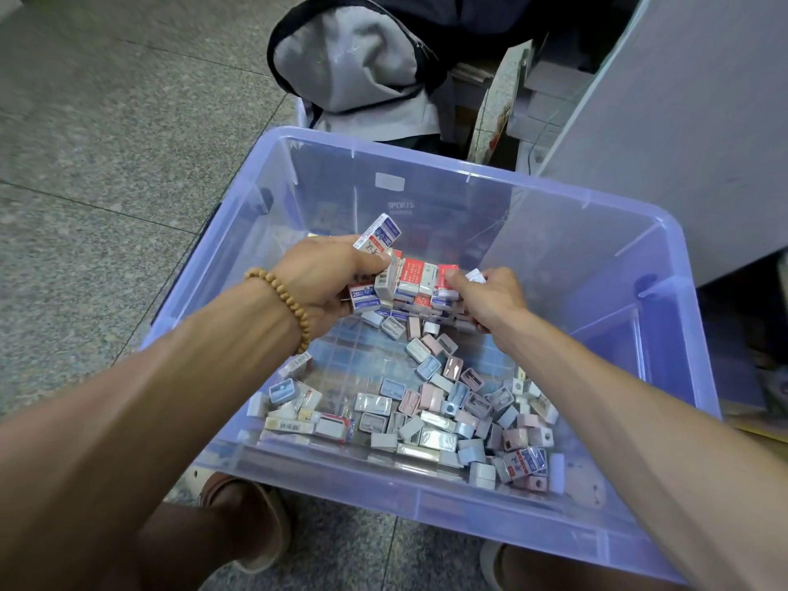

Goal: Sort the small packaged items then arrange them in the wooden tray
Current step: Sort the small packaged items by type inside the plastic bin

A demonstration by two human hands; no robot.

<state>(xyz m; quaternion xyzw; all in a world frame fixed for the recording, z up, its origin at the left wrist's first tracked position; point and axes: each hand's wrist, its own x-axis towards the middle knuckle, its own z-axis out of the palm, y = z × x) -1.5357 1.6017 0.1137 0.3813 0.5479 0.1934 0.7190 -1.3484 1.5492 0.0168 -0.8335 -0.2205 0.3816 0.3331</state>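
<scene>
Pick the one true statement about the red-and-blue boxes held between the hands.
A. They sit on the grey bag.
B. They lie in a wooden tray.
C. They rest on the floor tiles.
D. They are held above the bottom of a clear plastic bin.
D: both hands, left hand and right hand, grip the boxes inside the bin, above the loose items on its bottom.

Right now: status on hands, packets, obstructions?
Left hand and right hand both grip a bunch of red-and-blue packets over the plastic bin. Loose packets litter bin floor. No wooden tray visible.
</scene>
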